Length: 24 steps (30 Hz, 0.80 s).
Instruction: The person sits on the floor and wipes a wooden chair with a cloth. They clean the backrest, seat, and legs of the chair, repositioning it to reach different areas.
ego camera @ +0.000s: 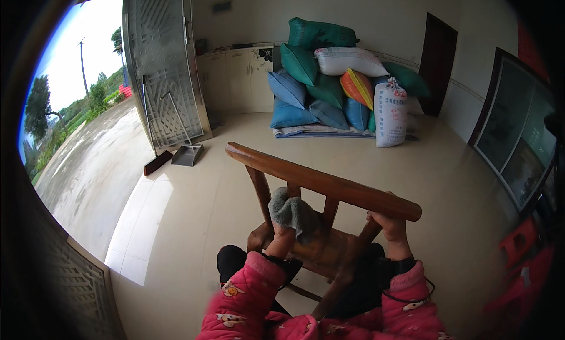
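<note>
A brown wooden chair stands tilted before me, its thick top rail running from upper left to lower right. My left hand is shut on a grey cloth and presses it against the chair's back slats. The cloth hides most of the fingers. Around the right end of the top rail, by the corner post, my right hand grips the chair. The seat shows below the slats, between my knees.
Stuffed sacks are piled against the far wall. A broom and a dustpan stand by the open metal door on the left. Red plastic stools are at the right, near a glass-fronted frame.
</note>
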Each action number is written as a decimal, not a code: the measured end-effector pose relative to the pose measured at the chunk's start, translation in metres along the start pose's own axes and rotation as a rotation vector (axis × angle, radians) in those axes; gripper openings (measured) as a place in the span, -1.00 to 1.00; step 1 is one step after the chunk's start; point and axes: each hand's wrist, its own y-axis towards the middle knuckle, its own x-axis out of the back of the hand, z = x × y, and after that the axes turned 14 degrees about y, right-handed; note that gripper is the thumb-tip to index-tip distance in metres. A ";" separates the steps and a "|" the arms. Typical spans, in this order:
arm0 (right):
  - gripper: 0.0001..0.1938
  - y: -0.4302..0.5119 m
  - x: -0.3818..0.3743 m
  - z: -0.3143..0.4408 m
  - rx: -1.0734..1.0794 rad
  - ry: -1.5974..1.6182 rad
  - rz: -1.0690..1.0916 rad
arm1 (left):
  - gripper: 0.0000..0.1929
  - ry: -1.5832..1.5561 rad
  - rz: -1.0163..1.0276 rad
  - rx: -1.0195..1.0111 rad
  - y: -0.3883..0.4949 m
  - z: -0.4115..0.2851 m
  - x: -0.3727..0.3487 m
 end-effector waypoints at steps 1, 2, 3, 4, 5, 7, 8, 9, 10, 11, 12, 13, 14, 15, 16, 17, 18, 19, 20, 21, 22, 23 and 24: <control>-0.85 0.000 0.001 -0.003 0.033 -0.007 -0.001 | -0.87 -0.307 -0.107 0.097 -0.009 -0.006 -0.005; -0.87 0.000 0.003 -0.005 0.037 0.010 -0.002 | -0.86 -0.348 -0.065 0.134 -0.013 -0.012 -0.003; -0.87 0.001 0.005 -0.006 0.038 -0.030 -0.011 | -0.81 -0.414 0.006 0.094 -0.013 -0.018 0.000; -0.86 0.002 0.006 -0.007 0.056 -0.060 -0.007 | -0.75 -0.422 0.122 0.008 -0.016 -0.023 0.001; -0.86 0.002 0.006 -0.007 0.086 -0.096 -0.003 | -0.69 -0.322 0.181 -0.024 -0.016 -0.027 0.003; -0.85 0.002 0.006 -0.007 0.074 -0.071 -0.049 | -0.58 0.416 0.102 -0.218 -0.018 -0.032 0.000; -0.85 0.002 0.005 -0.008 0.078 -0.059 -0.064 | -0.50 0.789 0.027 -0.565 -0.018 -0.033 -0.003; -0.85 0.002 0.004 -0.009 0.083 -0.059 -0.064 | -0.58 0.757 0.149 -0.398 -0.015 -0.034 -0.006; -0.85 0.003 0.004 -0.010 0.090 -0.059 -0.060 | -0.66 0.758 0.196 -0.388 -0.011 -0.034 -0.010; -0.84 0.004 0.005 -0.011 0.096 -0.064 -0.059 | -0.72 1.171 0.259 -0.821 -0.007 -0.035 -0.010; -0.84 0.006 0.006 -0.012 0.103 -0.034 -0.068 | -0.81 1.182 0.302 -0.778 -0.002 -0.036 -0.013; -0.84 0.007 0.007 -0.014 0.130 -0.056 -0.054 | -0.82 1.215 0.351 -0.789 0.000 -0.037 -0.015; -0.84 0.010 0.009 -0.015 0.151 -0.079 -0.038 | -0.82 1.257 0.410 -0.800 0.002 -0.039 -0.016; -0.84 0.012 0.010 -0.016 0.180 -0.096 -0.024 | -0.82 1.342 0.489 -0.764 0.002 -0.040 -0.015; -0.85 0.014 0.012 -0.016 0.151 -0.105 -0.030 | -0.80 1.387 0.495 -0.678 0.000 -0.042 -0.015; -0.89 0.014 0.012 -0.017 0.128 -0.089 -0.035 | -0.78 1.281 0.344 -0.671 -0.004 -0.043 -0.013; -0.92 0.014 0.012 -0.017 0.124 -0.070 -0.056 | -0.77 1.211 0.229 -0.621 -0.008 -0.044 -0.011; -0.93 0.014 0.011 -0.018 0.123 -0.049 -0.081 | -0.75 1.145 0.122 -0.596 -0.012 -0.043 -0.009; -0.92 0.013 0.011 -0.017 0.116 -0.017 -0.077 | -0.70 1.083 -0.002 -0.546 -0.013 -0.043 -0.006; -0.91 0.012 0.010 -0.017 0.119 -0.028 -0.081 | -0.72 1.068 -0.065 -0.580 -0.014 -0.043 0.001; -0.91 0.011 0.009 -0.016 0.122 -0.029 -0.078 | -0.75 0.299 -0.087 -0.219 -0.017 -0.043 0.005; -0.91 0.010 0.009 -0.015 0.125 -0.024 -0.070 | -0.74 -0.020 -0.063 -0.064 -0.016 -0.045 0.012; -0.90 0.009 0.009 -0.015 0.127 -0.040 -0.060 | -0.70 -0.189 -0.038 0.017 -0.016 -0.048 0.018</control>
